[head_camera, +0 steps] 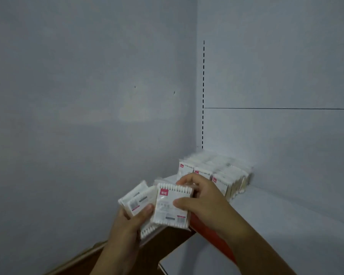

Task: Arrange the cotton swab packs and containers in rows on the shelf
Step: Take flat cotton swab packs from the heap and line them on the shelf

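Rows of cotton swab packs (216,171) stand in the back corner of the shelf (286,215), with more to place: the left hand (131,221) grips a loose bundle (135,199) just off its edge, and the right hand's (203,197) grip pinches the front pack (172,205).

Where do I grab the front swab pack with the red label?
Pinch the front pack by its right edge, coming from the right, thumb on the flat face, fingers behind. It is thin and flat, and the left hand's thumb presses at its left edge beside the other packs, so the right edge is probably freest.
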